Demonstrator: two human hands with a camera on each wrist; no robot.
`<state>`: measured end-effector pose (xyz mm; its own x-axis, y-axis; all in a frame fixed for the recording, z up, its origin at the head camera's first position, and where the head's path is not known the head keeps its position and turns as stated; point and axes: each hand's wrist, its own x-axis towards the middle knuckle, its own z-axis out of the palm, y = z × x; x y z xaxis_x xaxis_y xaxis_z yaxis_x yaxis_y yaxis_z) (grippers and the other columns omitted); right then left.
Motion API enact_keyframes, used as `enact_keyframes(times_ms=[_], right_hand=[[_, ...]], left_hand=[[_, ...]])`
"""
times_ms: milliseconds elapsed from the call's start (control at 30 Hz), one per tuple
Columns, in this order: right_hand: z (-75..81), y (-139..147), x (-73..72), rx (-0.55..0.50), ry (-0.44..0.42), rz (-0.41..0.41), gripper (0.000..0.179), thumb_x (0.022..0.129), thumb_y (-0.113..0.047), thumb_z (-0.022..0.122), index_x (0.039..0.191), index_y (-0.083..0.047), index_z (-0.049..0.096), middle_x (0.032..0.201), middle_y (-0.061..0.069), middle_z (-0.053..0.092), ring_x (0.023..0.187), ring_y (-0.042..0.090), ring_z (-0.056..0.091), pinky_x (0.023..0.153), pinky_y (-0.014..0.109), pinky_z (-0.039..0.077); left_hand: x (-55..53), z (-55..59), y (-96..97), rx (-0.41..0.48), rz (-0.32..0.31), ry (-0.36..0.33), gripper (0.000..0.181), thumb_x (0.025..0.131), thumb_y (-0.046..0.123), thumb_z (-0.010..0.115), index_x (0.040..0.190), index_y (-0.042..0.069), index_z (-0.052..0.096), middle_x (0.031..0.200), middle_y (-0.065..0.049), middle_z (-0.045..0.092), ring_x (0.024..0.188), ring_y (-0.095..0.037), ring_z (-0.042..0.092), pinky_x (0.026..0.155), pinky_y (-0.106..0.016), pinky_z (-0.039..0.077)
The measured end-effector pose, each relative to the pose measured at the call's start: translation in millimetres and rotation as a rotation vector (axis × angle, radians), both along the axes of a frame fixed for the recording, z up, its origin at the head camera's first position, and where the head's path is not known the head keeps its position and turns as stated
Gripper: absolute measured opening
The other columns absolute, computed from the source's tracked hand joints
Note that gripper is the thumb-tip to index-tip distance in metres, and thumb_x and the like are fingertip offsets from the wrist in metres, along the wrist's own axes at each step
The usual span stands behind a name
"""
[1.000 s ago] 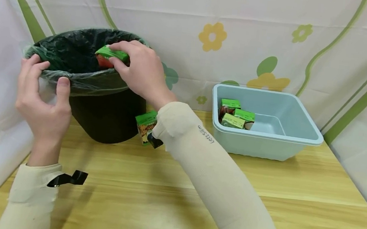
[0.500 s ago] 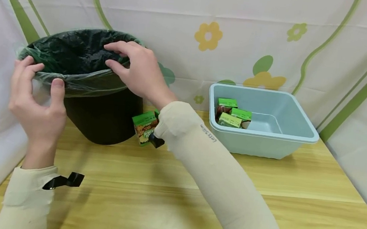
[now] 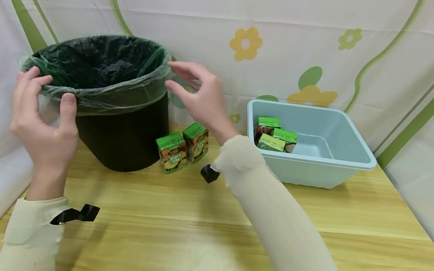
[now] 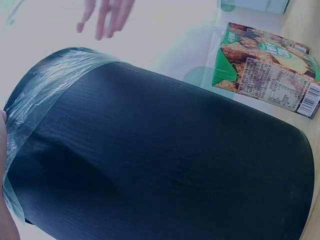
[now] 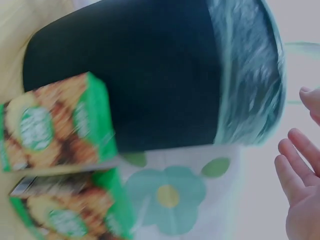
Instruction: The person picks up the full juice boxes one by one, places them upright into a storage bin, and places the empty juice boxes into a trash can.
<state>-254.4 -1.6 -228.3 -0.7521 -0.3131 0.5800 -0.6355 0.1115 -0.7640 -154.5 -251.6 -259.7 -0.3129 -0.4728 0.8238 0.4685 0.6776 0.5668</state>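
Note:
A black trash bin (image 3: 121,138) stands at the back left, with a thin green plastic liner (image 3: 121,99) folded over its rim. My left hand (image 3: 44,130) holds the rim at the bin's left, fingertips over the edge and thumb at the front. Just right of the rim, my right hand (image 3: 201,94) hovers with its fingers apart and nothing in them. Below it, two small drink cartons with green tops stand on the table: one carton (image 3: 172,155) beside the bin, the other carton (image 3: 196,144) slightly behind. The bin's bottom is hidden.
To the right stands a light blue plastic tub (image 3: 308,174). Several small cartons (image 3: 285,136) with green tops lie in its left end. A white flowered cloth (image 3: 290,41) hangs behind the wooden table (image 3: 174,237).
My right hand has let go of a green-topped carton inside the bin and withdrawn rightward past the rim. The second carton on the table is now uncovered. My left hand stays on the rim.

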Motion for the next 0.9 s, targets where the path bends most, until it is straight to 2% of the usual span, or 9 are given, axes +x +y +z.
enact_keyframes(times_ms=[167, 267, 367, 467, 567, 700, 900], right_hand=[[-27.6, 16.0, -1.8, 0.040, -0.046, -0.030, 0.039, 0.099, -0.021, 0.077, 0.137, -0.013, 0.071, 0.139, 0.004, 0.069, 0.127, 0.014, 0.066, 0.111, 0.022, 0.052], [-44.5, 20.3, 0.6, 0.076, -0.087, -0.017, 0.040, 0.099, -0.022, 0.077, 0.138, -0.014, 0.071, 0.139, 0.002, 0.069, 0.127, 0.015, 0.065, 0.113, 0.025, 0.052], [-60.4, 20.6, 3.7, 0.130, -0.111, 0.007, 0.042, 0.099, -0.024, 0.078, 0.139, -0.015, 0.070, 0.140, 0.002, 0.069, 0.128, 0.016, 0.065, 0.115, 0.033, 0.053], [-72.9, 18.7, 6.9, 0.204, -0.108, 0.037, 0.042, 0.099, -0.023, 0.078, 0.140, -0.017, 0.070, 0.143, 0.001, 0.068, 0.130, 0.019, 0.064, 0.114, 0.041, 0.054], [-81.0, 16.4, 8.9, 0.276, -0.102, 0.068, 0.044, 0.098, -0.020, 0.078, 0.141, -0.018, 0.069, 0.144, 0.001, 0.068, 0.132, 0.023, 0.064, 0.112, 0.042, 0.055], [-87.5, 14.4, 10.3, 0.382, -0.097, 0.077, 0.050, 0.095, -0.018, 0.080, 0.144, -0.020, 0.067, 0.146, -0.001, 0.067, 0.135, 0.022, 0.062, 0.112, 0.041, 0.055], [-93.3, 11.5, 10.4, 0.499, -0.060, 0.078, 0.051, 0.094, -0.013, 0.081, 0.143, -0.018, 0.068, 0.144, 0.002, 0.068, 0.134, 0.024, 0.062, 0.115, 0.047, 0.051]], left_hand=[[0.1, -0.2, -0.4, -0.001, 0.003, -0.005, 0.043, 0.093, 0.038, 0.067, 0.126, 0.012, 0.075, 0.147, -0.003, 0.067, 0.152, -0.017, 0.049, 0.130, -0.027, 0.030], [-0.1, -0.9, -1.3, 0.000, 0.006, -0.007, 0.043, 0.093, 0.039, 0.067, 0.126, 0.013, 0.075, 0.148, -0.002, 0.067, 0.152, -0.017, 0.049, 0.130, -0.026, 0.030], [-0.7, -1.7, -1.8, 0.001, 0.011, -0.007, 0.045, 0.093, 0.039, 0.067, 0.126, 0.010, 0.075, 0.148, -0.003, 0.067, 0.152, -0.016, 0.049, 0.129, -0.026, 0.030], [-0.9, -1.9, -1.8, 0.001, 0.015, -0.006, 0.045, 0.093, 0.039, 0.067, 0.126, 0.009, 0.075, 0.148, -0.004, 0.067, 0.152, -0.016, 0.049, 0.129, -0.026, 0.030], [-0.8, -1.5, -1.2, 0.000, 0.016, -0.004, 0.046, 0.093, 0.039, 0.067, 0.126, 0.009, 0.076, 0.147, -0.006, 0.067, 0.152, -0.016, 0.049, 0.129, -0.027, 0.030], [-0.5, -0.8, -0.3, 0.001, 0.015, 0.000, 0.046, 0.092, 0.040, 0.067, 0.125, 0.008, 0.076, 0.147, -0.007, 0.067, 0.152, -0.016, 0.050, 0.129, -0.027, 0.030], [-1.5, -1.2, -0.3, 0.001, 0.013, -0.001, 0.044, 0.093, 0.040, 0.067, 0.126, 0.012, 0.076, 0.147, -0.002, 0.067, 0.152, -0.016, 0.049, 0.129, -0.027, 0.031]])
